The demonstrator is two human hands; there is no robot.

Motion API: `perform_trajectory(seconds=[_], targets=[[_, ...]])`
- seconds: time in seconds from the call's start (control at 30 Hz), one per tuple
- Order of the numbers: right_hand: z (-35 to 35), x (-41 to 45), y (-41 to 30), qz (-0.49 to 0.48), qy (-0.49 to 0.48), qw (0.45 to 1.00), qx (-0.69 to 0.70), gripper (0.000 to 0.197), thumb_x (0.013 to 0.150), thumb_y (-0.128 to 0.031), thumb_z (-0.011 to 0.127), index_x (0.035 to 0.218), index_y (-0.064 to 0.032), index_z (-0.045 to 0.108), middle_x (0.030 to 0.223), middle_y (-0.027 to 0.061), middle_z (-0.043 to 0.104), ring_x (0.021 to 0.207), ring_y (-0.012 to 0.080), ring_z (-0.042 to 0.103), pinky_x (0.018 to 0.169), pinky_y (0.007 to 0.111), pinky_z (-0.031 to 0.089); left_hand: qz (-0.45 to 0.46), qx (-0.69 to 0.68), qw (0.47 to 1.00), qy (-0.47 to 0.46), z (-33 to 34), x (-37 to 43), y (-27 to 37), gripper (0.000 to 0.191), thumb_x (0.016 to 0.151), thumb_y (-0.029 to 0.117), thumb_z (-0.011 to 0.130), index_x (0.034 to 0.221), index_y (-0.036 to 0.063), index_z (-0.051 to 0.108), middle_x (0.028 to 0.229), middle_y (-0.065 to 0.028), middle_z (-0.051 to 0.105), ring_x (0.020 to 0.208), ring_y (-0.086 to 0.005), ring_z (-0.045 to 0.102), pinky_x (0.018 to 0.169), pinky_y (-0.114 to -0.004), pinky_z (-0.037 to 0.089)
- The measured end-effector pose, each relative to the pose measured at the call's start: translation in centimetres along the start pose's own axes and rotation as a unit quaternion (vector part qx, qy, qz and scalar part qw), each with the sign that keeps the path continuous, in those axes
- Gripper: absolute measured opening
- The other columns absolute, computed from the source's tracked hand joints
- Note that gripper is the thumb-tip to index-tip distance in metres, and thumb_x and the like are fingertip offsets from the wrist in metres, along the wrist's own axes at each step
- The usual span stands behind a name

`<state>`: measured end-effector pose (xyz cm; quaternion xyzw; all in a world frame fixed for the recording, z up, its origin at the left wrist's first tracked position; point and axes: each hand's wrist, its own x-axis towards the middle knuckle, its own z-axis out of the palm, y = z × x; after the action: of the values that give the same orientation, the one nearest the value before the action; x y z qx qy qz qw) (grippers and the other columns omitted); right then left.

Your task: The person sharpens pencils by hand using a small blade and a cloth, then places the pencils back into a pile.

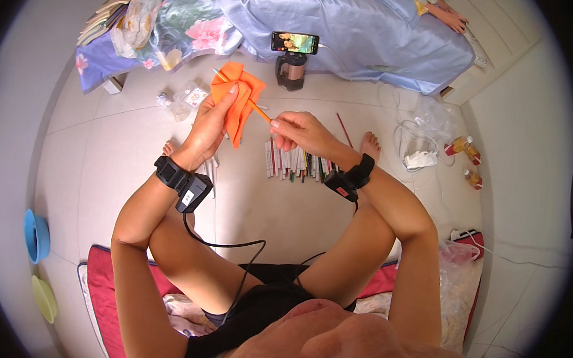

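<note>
My left hand (pixel 214 120) holds a folded orange cloth (pixel 236 122), the thumb pressed on its front. A pale blue tip (pixel 219 74) of a pen or pencil sticks out of the cloth's upper left. From the right side of the cloth comes a slim orange pencil or pen (pixel 258 110); whether both ends belong to one piece is hidden by the folds. My right hand (pixel 301 130) pinches the orange one's outer end between thumb and fingers. Below that hand, a row of colored pencils or pens (pixel 292 164), many with white barrels, lies on the floor.
A phone (pixel 295 42) stands upright above a dark jug (pixel 290 72) by the bed (pixel 373 41). Another person's hand (pixel 453 21) rests at top right. A white power strip (pixel 419 160) with cables and several small bottles (pixel 458 145) lie right. A blue basin (pixel 37 236) is left.
</note>
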<state>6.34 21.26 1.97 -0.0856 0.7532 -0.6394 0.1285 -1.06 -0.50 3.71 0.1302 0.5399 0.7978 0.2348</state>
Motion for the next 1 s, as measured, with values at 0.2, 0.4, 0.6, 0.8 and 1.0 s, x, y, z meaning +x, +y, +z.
perform_trajectory(seconds=[0.2,0.4,0.6,0.8,1.0], targets=[[-0.1,0.3,0.8,0.012,-0.011,1.000,-0.017,0.030,0.100,-0.029,0.051,0.093,-0.0021,0.062,0.073,0.0017,0.062,0.064,0.0066,0.057,0.060,0.021,0.047,-0.053,-0.010,0.998,-0.019,-0.1,-0.4,-0.9,0.031,0.098,0.033,0.057,0.117,0.0081,0.059,0.110,-0.0020,0.065,0.095,-0.0078,0.062,0.081,-0.025,0.051],[0.1,0.1,0.3,0.002,-0.004,1.000,-0.004,0.029,0.101,-0.028,0.050,0.094,-0.0026,0.062,0.073,0.0021,0.062,0.064,0.0064,0.057,0.059,0.021,0.047,-0.077,0.062,0.991,-0.087,0.6,-0.8,-1.2,0.034,0.099,0.033,0.055,0.120,0.0068,0.058,0.109,-0.0019,0.065,0.098,-0.0084,0.061,0.086,-0.025,0.049],[0.0,0.0,-0.1,-0.007,-0.006,1.000,-0.013,0.030,0.101,-0.029,0.050,0.094,-0.0020,0.062,0.073,0.0023,0.062,0.064,0.0063,0.056,0.059,0.021,0.047,0.019,0.011,1.000,0.004,-0.2,-0.3,1.1,0.031,0.098,0.037,0.056,0.111,0.0093,0.060,0.104,-0.0026,0.066,0.084,-0.0088,0.064,0.065,-0.024,0.053],[-0.2,0.1,0.4,0.002,-0.012,1.000,-0.008,0.031,0.100,-0.030,0.051,0.094,-0.0018,0.062,0.073,0.0022,0.063,0.064,0.0063,0.057,0.059,0.021,0.047,-0.056,0.016,0.998,-0.023,0.5,-0.8,-0.2,0.033,0.099,0.036,0.055,0.116,0.0081,0.061,0.107,-0.0023,0.066,0.093,-0.0086,0.062,0.079,-0.025,0.051],[0.3,0.1,0.0,0.000,-0.002,1.000,0.006,0.031,0.100,-0.031,0.051,0.093,-0.0020,0.061,0.073,0.0016,0.062,0.066,0.0062,0.057,0.059,0.021,0.047,-0.073,0.080,0.990,-0.085,0.6,-0.9,-1.7,0.034,0.099,0.037,0.054,0.117,0.0077,0.060,0.106,-0.0007,0.065,0.095,-0.0066,0.059,0.084,-0.025,0.048]])
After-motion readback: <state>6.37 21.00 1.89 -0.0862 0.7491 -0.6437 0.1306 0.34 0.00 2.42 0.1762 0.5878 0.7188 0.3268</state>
